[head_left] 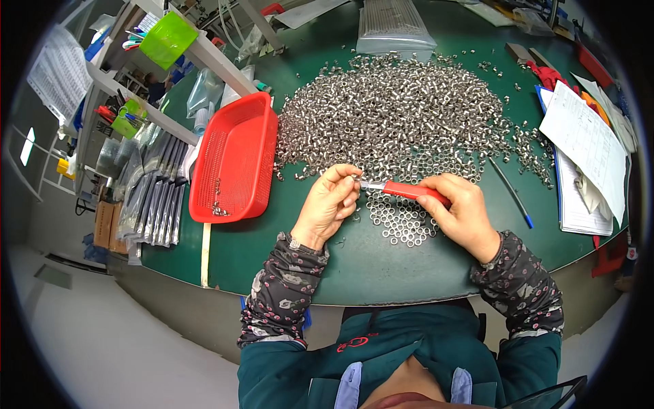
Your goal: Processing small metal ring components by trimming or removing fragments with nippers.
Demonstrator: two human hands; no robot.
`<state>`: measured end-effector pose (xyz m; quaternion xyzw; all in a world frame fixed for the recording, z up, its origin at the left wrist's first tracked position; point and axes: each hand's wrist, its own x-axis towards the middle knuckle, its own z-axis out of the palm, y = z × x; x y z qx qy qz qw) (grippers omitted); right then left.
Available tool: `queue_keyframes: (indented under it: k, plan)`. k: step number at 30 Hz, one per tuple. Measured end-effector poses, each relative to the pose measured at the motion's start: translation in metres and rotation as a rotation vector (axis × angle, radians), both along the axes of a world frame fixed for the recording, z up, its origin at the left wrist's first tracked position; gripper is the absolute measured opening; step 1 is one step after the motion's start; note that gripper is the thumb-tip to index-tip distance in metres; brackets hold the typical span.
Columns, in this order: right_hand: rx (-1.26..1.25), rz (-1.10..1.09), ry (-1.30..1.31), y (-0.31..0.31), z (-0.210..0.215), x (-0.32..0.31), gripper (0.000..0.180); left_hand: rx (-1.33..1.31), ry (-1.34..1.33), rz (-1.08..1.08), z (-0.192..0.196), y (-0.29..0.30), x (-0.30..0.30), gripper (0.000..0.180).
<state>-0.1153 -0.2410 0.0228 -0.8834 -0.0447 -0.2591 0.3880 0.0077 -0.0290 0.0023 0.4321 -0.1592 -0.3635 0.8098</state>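
My right hand (463, 211) is closed round the red handle of a utility knife (407, 190), whose metal end points left. Fingers and thumb of my left hand (330, 204) pinch a small metal ring (358, 178), mostly hidden by the fingertips, right at the knife's tip. Beneath and between the hands, a flat single layer of metal rings (402, 221) lies on the table, many with their round holes facing up. Behind it spreads a big heap of the same short metal rings (388, 112).
A red plastic basket (235, 157) with a few rings inside stands left on the green table (381, 279). At the right are a blue pen (512, 194) and a clipboard with papers (586, 150). Bagged rods (394, 27) lie behind the heap; grey shelf posts rise at the left.
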Motion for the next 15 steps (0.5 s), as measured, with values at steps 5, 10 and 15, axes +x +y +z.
queue_keyframes:
  k: [5, 10, 15]
  plan:
    - [0.054, 0.011, 0.041, 0.0011, -0.0033, 0.0021, 0.017, -0.004, -0.015, -0.014, -0.0014, 0.0009, 0.0007, 0.016]
    - [0.004, -0.001, 0.017, 0.0007, -0.0031, 0.0011, 0.017, 0.021, -0.004, -0.002, -0.0024, 0.0007, -0.0004, 0.014]
    - [-0.211, -0.039, -0.149, 0.0009, 0.0015, 0.001, 0.019, 0.012, 0.032, 0.01, -0.0036, 0.0004, -0.0016, 0.015]
